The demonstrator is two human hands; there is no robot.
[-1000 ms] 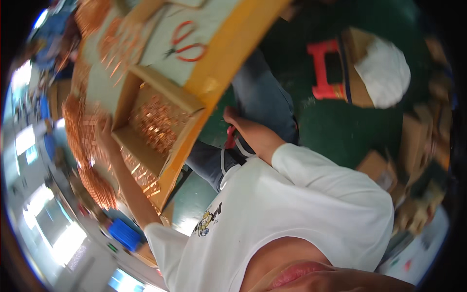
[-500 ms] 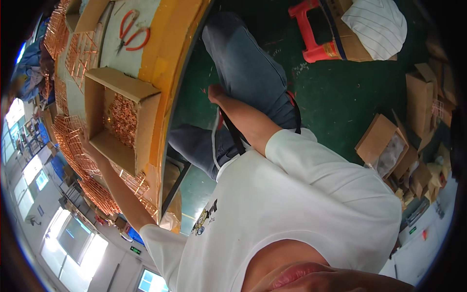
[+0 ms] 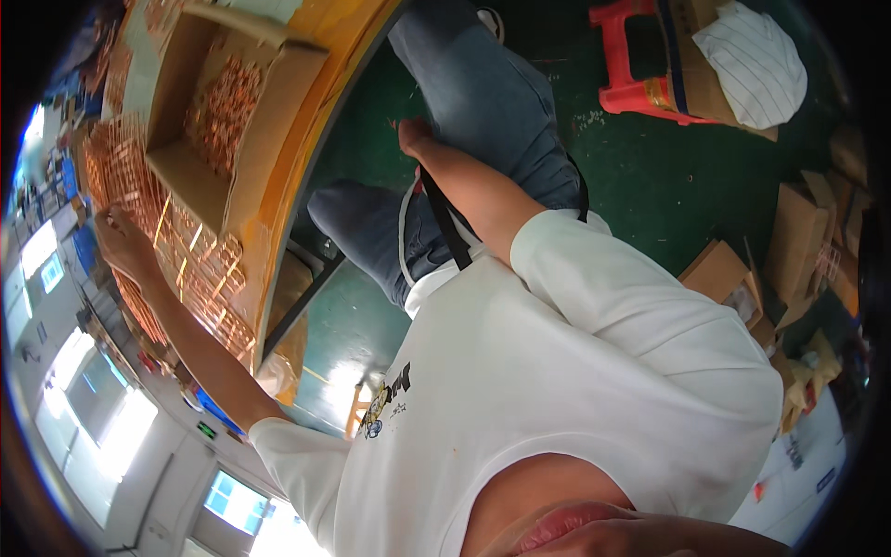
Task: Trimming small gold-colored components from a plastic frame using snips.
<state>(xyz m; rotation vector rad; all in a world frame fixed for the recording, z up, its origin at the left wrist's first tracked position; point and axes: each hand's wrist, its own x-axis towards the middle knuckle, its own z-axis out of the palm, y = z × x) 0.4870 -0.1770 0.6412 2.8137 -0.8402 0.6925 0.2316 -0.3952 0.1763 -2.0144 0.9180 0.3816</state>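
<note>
My left hand point(image 3: 124, 243) is over the far-left edge of a heap of copper-coloured grid strips point(image 3: 130, 167), its fingers curled in. Whether something sits between those fingers is too small to tell. Right of the heap stands an open cardboard box point(image 3: 249, 176) with many small copper-coloured pieces point(image 3: 223, 111) inside. My right hand point(image 3: 415, 136) is closed in a fist beside my jeans, above a grey and black strap point(image 3: 436, 218). What that fist holds, if anything, is hidden.
The worktable has a yellow-brown edge point(image 3: 325, 93). Across the green floor point(image 3: 640, 186), a red plastic stool point(image 3: 620, 56) stands beside a carton with a striped white cloth point(image 3: 750, 65). More open cartons point(image 3: 719, 269) are piled at the right.
My left hand has moved from beside the box to the outer edge of the copper-coloured strips, its fingers now curled. The view has shifted, and the red-handled pliers are out of sight.
</note>
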